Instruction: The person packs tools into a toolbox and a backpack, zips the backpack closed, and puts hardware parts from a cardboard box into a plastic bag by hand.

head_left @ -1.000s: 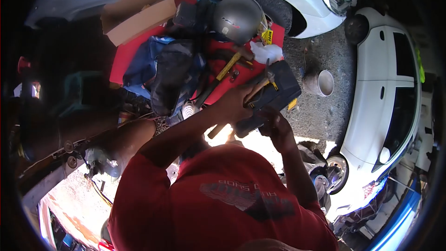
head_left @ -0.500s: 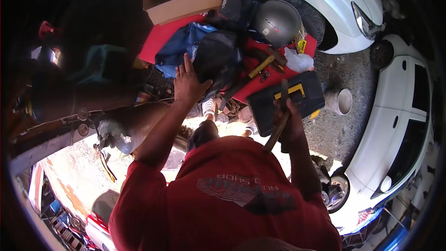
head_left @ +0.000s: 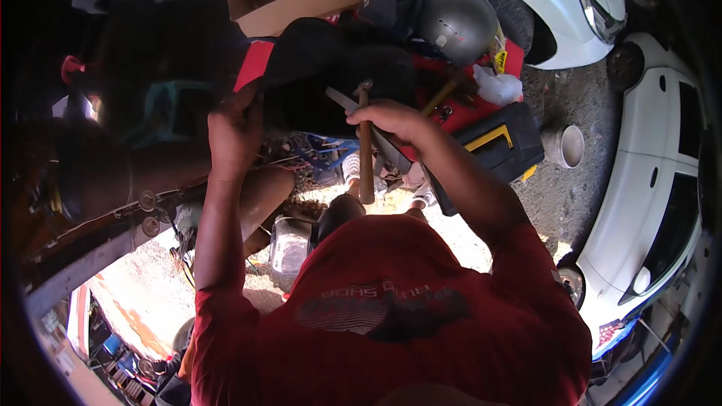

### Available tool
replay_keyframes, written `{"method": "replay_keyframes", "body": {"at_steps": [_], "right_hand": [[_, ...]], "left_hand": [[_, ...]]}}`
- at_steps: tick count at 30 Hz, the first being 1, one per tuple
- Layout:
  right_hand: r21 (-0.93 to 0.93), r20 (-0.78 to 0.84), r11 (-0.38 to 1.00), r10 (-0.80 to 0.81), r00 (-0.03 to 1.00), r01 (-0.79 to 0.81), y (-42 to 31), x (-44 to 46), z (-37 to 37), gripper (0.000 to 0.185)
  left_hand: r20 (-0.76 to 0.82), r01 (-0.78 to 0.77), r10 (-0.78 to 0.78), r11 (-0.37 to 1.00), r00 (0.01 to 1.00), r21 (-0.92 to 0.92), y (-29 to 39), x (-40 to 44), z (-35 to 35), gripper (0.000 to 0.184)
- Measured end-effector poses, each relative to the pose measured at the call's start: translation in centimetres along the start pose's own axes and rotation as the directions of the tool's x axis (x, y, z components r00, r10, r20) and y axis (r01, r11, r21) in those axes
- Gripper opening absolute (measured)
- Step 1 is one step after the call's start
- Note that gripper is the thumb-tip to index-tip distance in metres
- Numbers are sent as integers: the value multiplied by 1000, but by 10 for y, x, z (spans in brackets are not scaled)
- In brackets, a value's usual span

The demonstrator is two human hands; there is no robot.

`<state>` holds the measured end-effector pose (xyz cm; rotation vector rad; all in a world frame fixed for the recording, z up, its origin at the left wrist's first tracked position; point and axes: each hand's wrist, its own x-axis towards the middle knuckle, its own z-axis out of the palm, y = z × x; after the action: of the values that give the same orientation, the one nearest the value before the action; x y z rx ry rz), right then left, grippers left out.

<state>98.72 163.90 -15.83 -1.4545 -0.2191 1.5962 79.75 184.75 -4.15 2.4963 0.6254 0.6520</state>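
Note:
My left hand (head_left: 235,135) is closed at the left edge of a black cloth bag (head_left: 320,60), which is raised and spread over the red surface. My right hand (head_left: 387,119) is closed around a hammer (head_left: 366,158) with a wooden handle. Its small head points up toward the bag and the handle hangs down. A long flat greyish strip (head_left: 389,154) crosses behind the hammer at my right hand; its kind is unclear. The bag's inside is too dark to make out. Near my right forearm lies a black toolbox (head_left: 519,124) with a yellow handle.
A cardboard box (head_left: 301,11) and a grey helmet (head_left: 456,26) sit at the back. A white plastic bag (head_left: 498,85) lies on the red surface (head_left: 257,62). White cars (head_left: 639,180) stand at the right, near a white bucket (head_left: 564,146). Someone's bare leg shows at the left.
My left hand has gone from open on the bag to closed at its edge, with black cloth now raised. My right hand has moved left from the toolbox to the bag with the hammer.

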Motion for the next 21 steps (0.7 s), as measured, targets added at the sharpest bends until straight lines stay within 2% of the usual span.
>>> {"method": "replay_keyframes", "body": {"at_steps": [2,4,6,7,9,10,11,12,13,15,16,18,20,21], "right_hand": [[-195,-67,969,144,987,-154,-26,37,4,33],[-303,-58,936,168,984,-178,-43,71,16,27],[-469,-33,872,143,989,-142,-60,92,37,32],[-557,115,822,-59,992,114,-60,101,40,30],[-594,275,718,-244,930,364,-50,143,46,29],[-606,315,640,-351,882,471,-54,147,51,30],[-626,329,539,-473,817,564,-56,150,56,32],[-682,307,387,-619,723,620,-63,141,61,34],[-762,265,208,-764,588,614,-68,130,62,36],[-922,184,-53,-931,315,383,-71,116,70,39],[-961,153,-96,-966,208,261,-66,124,75,41],[-985,96,-74,-986,139,156,-38,155,77,41],[-865,-166,220,-973,158,450,-2,172,81,26],[-870,-178,229,-972,155,437,1,148,75,26]], "left_hand": [[64,91,-91,996,994,14,11,-2,-1,23],[54,105,-103,993,993,-45,18,-4,7,23],[45,121,-116,987,992,-102,22,-4,14,23],[28,88,-85,988,996,-127,24,-4,17,24],[17,52,-50,988,999,-148,24,-4,18,24],[22,120,-118,972,993,-204,25,-4,17,25],[32,182,-180,948,983,-260,26,-3,16,26],[36,170,-167,950,985,-262,27,-2,14,26],[23,162,-161,958,987,-236,28,-2,12,26],[23,131,-129,968,991,-216,23,-5,13,25],[46,109,-101,965,994,-237,19,-7,14,25],[-41,66,-77,971,996,-231,10,-12,14,25],[-64,157,-188,933,980,-324,-12,-20,5,25],[-95,237,-291,896,952,-375,-29,-22,0,26]]}}
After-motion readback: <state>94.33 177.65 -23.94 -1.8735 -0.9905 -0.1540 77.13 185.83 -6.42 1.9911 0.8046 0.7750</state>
